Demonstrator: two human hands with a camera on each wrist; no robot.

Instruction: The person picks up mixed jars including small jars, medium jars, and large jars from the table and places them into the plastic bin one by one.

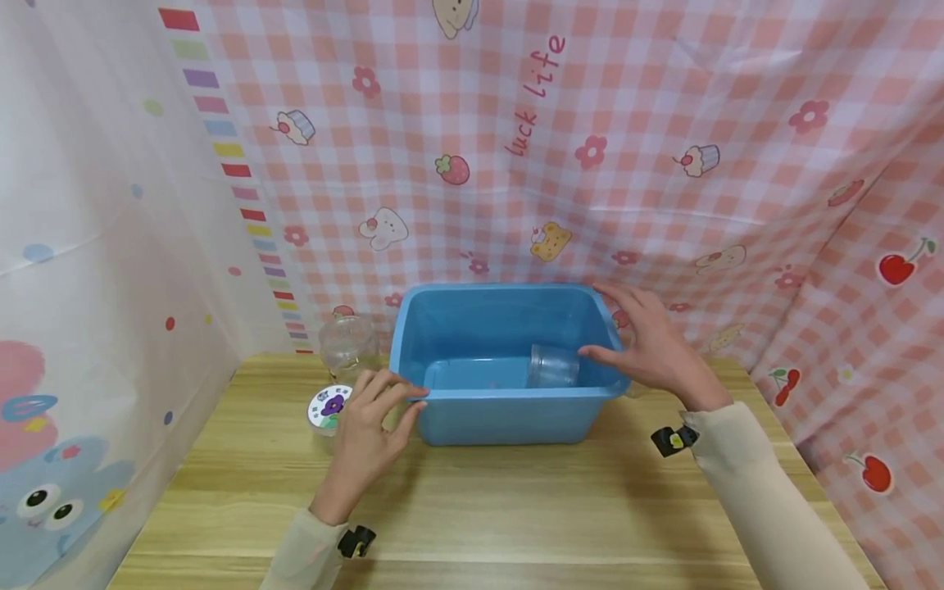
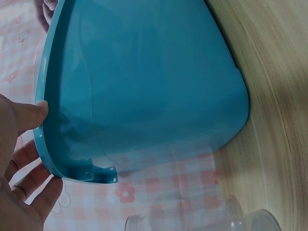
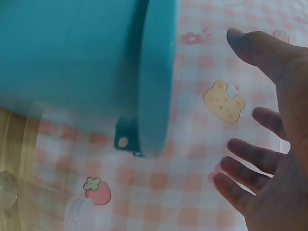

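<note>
A blue plastic bin (image 1: 509, 418) stands on the table near the back cloth. A clear plastic container (image 1: 553, 366) lies on its side within it, at the right end. My left hand (image 1: 369, 434) grips the rim at the near left corner; the left wrist view shows its thumb (image 2: 36, 115) over the rim and the other fingers around the corner. At the bin's right end, my right hand (image 1: 652, 348) is spread. In the right wrist view its fingers (image 3: 255, 156) are apart from the rim and hold nothing.
Left of the bin stand a clear jar (image 1: 348, 344) and a tub with a white lid bearing a purple flower (image 1: 329, 406). Clear plastic (image 3: 79, 214) shows past the bin's right end. A pink checked cloth (image 1: 472, 205) hangs close behind; the wooden table (image 1: 501, 508) extends in front.
</note>
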